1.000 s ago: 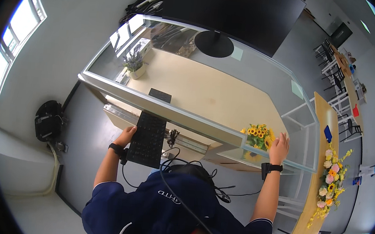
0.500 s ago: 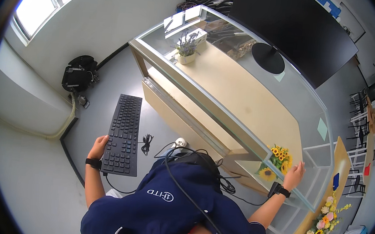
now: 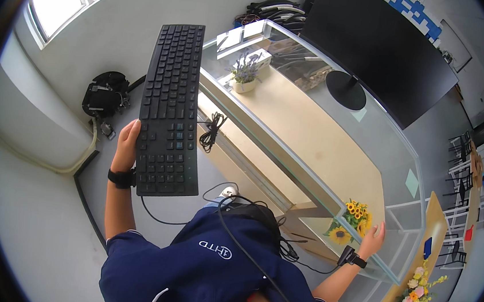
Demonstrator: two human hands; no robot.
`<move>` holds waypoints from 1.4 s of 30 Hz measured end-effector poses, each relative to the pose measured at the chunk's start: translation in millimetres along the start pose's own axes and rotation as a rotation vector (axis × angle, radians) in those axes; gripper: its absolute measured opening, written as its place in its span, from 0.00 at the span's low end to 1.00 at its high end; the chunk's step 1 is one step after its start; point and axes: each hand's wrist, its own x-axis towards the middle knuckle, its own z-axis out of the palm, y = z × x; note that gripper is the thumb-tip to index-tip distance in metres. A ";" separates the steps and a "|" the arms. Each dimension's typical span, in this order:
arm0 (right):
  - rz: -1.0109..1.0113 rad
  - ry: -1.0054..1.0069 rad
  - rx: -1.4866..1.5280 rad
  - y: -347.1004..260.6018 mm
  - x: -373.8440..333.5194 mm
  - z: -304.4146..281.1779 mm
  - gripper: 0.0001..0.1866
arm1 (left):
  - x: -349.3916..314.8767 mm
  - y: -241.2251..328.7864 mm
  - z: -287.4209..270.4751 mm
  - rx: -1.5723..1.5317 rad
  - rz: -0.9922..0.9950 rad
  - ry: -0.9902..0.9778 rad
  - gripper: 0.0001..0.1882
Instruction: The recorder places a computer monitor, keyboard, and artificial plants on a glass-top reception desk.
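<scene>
My left hand (image 3: 127,148) grips a black computer keyboard (image 3: 170,116) by its left long edge. The keyboard is held up, its long side pointing away from me and its keys toward me. A tied black cable bundle (image 3: 213,132) hangs beside its right edge. My right hand (image 3: 373,241) is at the near right corner of a glass display case (image 3: 319,193), beside sunflowers (image 3: 354,217). Its fingers are stretched and partly seen, holding nothing visible; contact with the glass is hard to tell.
A large black monitor (image 3: 383,54) stands on the glass top at the far side. A potted lavender plant (image 3: 244,73) is at the case's far left. A black backpack (image 3: 106,94) sits on the floor by the wall. Flowers (image 3: 410,298) line a wooden table at right.
My left hand has raised the keyboard up and forward, so it looks larger and partly covers the case's left corner. My right hand has shifted slightly down and left, staying near the case corner.
</scene>
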 end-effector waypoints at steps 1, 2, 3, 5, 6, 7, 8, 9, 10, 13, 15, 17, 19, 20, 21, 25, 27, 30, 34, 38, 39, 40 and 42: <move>0.010 0.007 0.000 1.5 -4.8 -1.6 0.16 | 15.3 5.5 13.3 -0.032 0.011 -0.052 0.16; 0.095 0.088 0.405 4.3 -13.2 -2.5 0.15 | 28.8 8.6 26.4 -0.031 0.015 -0.065 0.16; 0.179 0.176 0.810 4.7 -21.7 -3.3 0.15 | 42.1 11.0 41.1 -0.109 0.018 -0.110 0.16; 0.205 0.187 0.820 -17.5 -46.5 -10.7 0.14 | 66.7 16.2 74.7 -0.189 0.023 -0.200 0.17; 0.213 0.170 0.837 -33.1 -58.8 -11.7 0.14 | 74.8 20.0 89.7 -0.253 0.003 -0.231 0.17; 0.186 0.098 0.908 -46.0 -70.5 -10.5 0.14 | 82.9 22.1 107.2 -0.320 -0.021 -0.271 0.17; 0.230 0.029 0.935 -65.1 -81.2 -9.0 0.13 | 89.1 22.2 124.9 -0.348 -0.047 -0.263 0.18; 0.180 -0.075 0.962 -78.5 -89.8 -5.4 0.13 | 94.3 24.4 141.6 -0.358 -0.066 -0.308 0.18; 0.134 -0.200 0.983 -97.6 -95.6 -3.8 0.12 | 96.7 26.2 157.4 -0.366 -0.085 -0.350 0.18; -0.036 -0.544 1.091 -145.6 -103.8 6.5 0.16 | 101.2 7.9 198.6 -0.389 -0.069 -0.405 0.19; -0.161 -0.684 1.193 -180.7 -102.0 4.0 0.21 | 99.2 -4.0 227.9 -0.415 -0.091 -0.417 0.19; -0.141 -0.713 1.263 -206.7 -97.8 8.4 0.25 | 93.5 -20.0 252.1 -0.431 -0.094 -0.417 0.18; -0.110 -0.787 1.348 -218.2 -92.0 19.9 0.33 | 86.2 -23.1 268.9 -0.382 -0.128 -0.432 0.19; -0.111 -0.778 1.342 -223.8 -90.5 25.0 0.33 | 81.8 -20.8 274.6 -0.363 -0.143 -0.443 0.19; 0.017 -0.712 1.513 -230.7 -89.1 29.8 0.33 | 80.4 -23.0 279.8 -0.374 -0.147 -0.445 0.18; 0.229 -0.485 1.756 -254.1 -78.6 40.6 0.29 | 70.7 -45.5 297.6 -0.436 -0.170 -0.386 0.18; 0.315 -0.285 1.778 -265.1 -73.5 44.0 0.24 | 63.4 -43.9 302.2 -0.452 -0.198 -0.398 0.18; 0.367 -0.153 1.789 -261.7 -64.4 58.0 0.21 | 62.2 -56.9 308.1 -0.481 -0.245 -0.431 0.16; 0.374 -0.150 1.758 -252.6 -46.9 61.7 0.18 | 70.1 -59.8 317.0 -0.514 -0.299 -0.444 0.14; 0.320 -0.109 1.772 -244.3 -3.4 55.0 0.15 | 92.1 -39.2 332.6 -0.471 -0.325 -0.620 0.15; 0.262 -0.131 1.756 -241.5 8.7 50.7 0.14 | 97.1 -28.1 332.8 -0.473 -0.303 -0.709 0.16; 0.200 -0.153 1.741 -244.8 20.3 44.9 0.14 | 105.2 -25.9 334.8 -0.478 -0.298 -0.719 0.16; 0.191 -0.113 1.729 -240.0 43.4 49.7 0.14 | 124.4 -20.9 336.2 -0.615 -0.392 -0.774 0.17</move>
